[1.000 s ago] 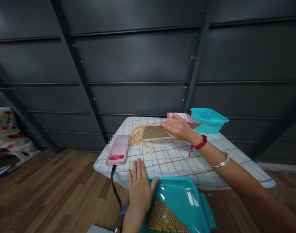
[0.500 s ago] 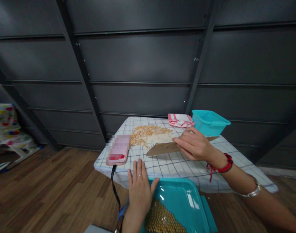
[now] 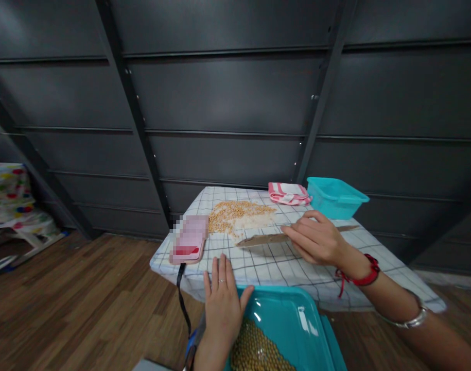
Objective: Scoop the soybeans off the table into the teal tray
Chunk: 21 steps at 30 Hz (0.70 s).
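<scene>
My right hand (image 3: 314, 238) grips a piece of brown cardboard (image 3: 260, 239), its fingers closed on it. The cardboard is tilted nearly edge-on above the checked cloth. Just beyond it lie a spread of small round yellow beans or beads (image 3: 235, 211) and a pale patch of fine grains (image 3: 254, 220). My left hand (image 3: 222, 304) rests flat at the upper left of a teal tub (image 3: 285, 304), fingers stretched out and thumb over its rim. Many small round greenish-gold pieces (image 3: 258, 345) fill the tub's lower left; I cannot tell their kind.
A pink phone (image 3: 191, 239), partly pixelated, lies at the left of the cloth-covered table (image 3: 215, 265), with a black strap (image 3: 182, 296) hanging below. At the back are a folded pink-and-white towel (image 3: 289, 194) and a turquoise basket (image 3: 335, 198). A dark panelled wall (image 3: 227, 98) stands behind.
My right hand has moved slightly right and toward me with the cardboard, whose broad face has turned nearly edge-on. My left hand stays at the tub.
</scene>
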Available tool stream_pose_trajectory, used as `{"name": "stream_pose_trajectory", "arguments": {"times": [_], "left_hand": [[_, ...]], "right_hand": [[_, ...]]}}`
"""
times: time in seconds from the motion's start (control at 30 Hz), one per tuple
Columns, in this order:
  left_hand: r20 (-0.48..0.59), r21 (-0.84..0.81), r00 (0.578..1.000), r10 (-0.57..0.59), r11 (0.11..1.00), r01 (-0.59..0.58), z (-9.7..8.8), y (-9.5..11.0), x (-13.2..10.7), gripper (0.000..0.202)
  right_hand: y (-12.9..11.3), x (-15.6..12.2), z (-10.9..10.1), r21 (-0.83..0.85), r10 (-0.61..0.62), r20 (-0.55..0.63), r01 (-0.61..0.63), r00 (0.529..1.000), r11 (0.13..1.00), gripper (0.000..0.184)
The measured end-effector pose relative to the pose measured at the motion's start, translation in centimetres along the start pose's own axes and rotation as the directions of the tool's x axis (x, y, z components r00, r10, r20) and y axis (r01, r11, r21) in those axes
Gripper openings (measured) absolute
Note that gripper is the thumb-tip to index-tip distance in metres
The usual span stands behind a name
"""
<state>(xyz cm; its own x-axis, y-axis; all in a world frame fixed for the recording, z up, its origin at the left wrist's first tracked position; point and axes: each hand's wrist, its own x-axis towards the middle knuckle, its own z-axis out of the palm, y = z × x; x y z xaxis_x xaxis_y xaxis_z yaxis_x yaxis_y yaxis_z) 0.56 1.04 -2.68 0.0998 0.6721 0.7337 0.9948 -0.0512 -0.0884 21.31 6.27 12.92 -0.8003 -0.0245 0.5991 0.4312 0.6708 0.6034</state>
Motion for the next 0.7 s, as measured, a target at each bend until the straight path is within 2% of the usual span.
{"name": "stream_pose_trajectory", "arguments": {"times": [0.27, 0.43, 0.7], "left_hand": [[0.017, -0.026, 1.0, -0.007, 1.0, 0.007, 0.2, 0.0, -0.2, 0.067], [0.033, -0.053, 0.999, -0.025, 0.998, 0.027, 0.4, 0.0, -0.3, 0.067], [0.043, -0.034, 0.999, -0.019, 0.999, 0.021, 0.1, 0.1, -0.1, 0.068]], "right_hand": [[0.6, 1.7, 2.1, -0.024, -0.062, 0.064, 0.064, 0.996, 0.998, 0.017], [0.9, 1.8, 2.4, -0.046, -0.062, 0.024, 0.063, 0.998, 0.997, 0.016], [1.1, 2.1, 2.7, -0.072, -0.074, 0.061, 0.078, 0.995, 0.994, 0.017]]}}
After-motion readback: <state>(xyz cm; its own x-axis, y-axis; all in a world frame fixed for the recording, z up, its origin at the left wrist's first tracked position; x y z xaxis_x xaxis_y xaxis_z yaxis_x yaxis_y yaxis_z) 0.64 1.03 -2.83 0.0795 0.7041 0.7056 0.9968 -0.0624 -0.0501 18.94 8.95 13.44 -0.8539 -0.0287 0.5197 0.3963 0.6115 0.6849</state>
